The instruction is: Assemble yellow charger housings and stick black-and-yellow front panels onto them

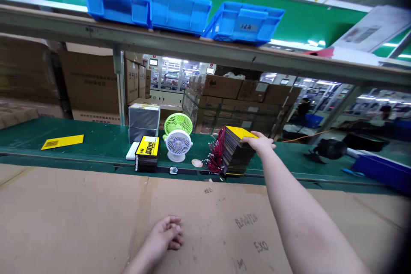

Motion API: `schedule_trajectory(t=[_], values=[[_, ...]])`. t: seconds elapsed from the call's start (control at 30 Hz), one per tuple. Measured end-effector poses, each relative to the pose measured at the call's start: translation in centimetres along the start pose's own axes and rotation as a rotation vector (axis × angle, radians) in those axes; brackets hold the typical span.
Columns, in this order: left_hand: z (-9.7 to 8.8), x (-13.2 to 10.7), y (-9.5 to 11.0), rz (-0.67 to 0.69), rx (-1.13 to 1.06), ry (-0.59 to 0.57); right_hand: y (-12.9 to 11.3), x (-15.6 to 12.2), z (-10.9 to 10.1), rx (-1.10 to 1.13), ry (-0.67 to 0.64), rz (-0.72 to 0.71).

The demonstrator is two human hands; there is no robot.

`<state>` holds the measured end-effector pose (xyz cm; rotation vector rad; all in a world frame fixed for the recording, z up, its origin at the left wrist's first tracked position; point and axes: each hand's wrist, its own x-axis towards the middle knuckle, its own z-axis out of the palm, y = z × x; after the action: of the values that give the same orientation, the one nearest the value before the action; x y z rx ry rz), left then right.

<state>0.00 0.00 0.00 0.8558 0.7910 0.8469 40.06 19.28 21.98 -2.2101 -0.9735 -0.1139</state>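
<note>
Table: a long green table (102,137) runs across the view, with a brown cardboard sheet (80,214) lying along its near side, tape-seamed and marked in handwriting.
Shelf: a long shelf (180,45) spans above the table and carries three blue bins.
Cartons: a pile of brown cartons (237,105) stands behind the table, and a large printed carton (90,85) farther left; their contents are hidden.
Blue bins: left bin (117,2), middle bin (180,10) and right bin (245,21) sit side by side, the right one labelled; their insides cannot be seen from below.
Blue container: a darker blue container (382,169) rests at the table's right end; what it holds cannot be made out.
Panel stack: a tall pile of thin dark panels (239,154), yellow on top, stands upright on the table right of the fans, with red wires (216,154) bunched against its left side.
Right hand: the right hand (260,142) touches the stack's yellow top at its right edge; whether the grip has closed on a panel, I cannot tell.
Left hand: the left hand (167,233) is over the cardboard sheet, its grip slack and fairly narrow, fingers half curled.
Fans: a white fan (178,142) stands before a green fan (178,122).
Short stack: a lower yellow-topped pile (147,154) sits left of them.
</note>
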Motion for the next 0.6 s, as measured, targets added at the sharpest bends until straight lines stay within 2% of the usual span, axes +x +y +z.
schedule_trajectory(t=[0.6], values=[[0.0,0.1,-0.1,0.009,0.017,0.009,-0.8,-1.2,-0.6,0.101,-0.032,0.054]])
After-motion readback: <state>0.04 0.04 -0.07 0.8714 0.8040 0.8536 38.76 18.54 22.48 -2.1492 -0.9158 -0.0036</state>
